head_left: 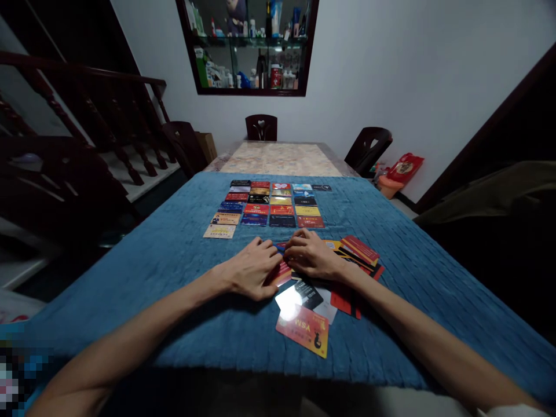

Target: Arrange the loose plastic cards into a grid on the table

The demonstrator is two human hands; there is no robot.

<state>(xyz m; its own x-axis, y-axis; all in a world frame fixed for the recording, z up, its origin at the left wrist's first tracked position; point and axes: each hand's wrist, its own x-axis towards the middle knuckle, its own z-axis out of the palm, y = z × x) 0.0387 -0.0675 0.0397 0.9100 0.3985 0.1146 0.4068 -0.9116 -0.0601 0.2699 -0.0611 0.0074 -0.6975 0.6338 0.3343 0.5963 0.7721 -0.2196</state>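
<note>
A loose pile of plastic cards lies on the blue cloth. At its left side my left hand has its fingers curled in on a red-orange card. My right hand rests over the pile, fingers bent and pressed onto cards, its fingertips almost meeting the left ones. What lies under the fingertips is partly hidden. Nearer me are a shiny black card and a red-yellow card with a dark figure. Red cards fan out to the right of my right wrist. Farther off, cards stand in neat columns.
Past the cloth, the pale tabletop stretches toward a dark chair. Other chairs stand at left and at right. A red bag sits by the wall. A glass-shelved wall cabinet and a stair railing are behind.
</note>
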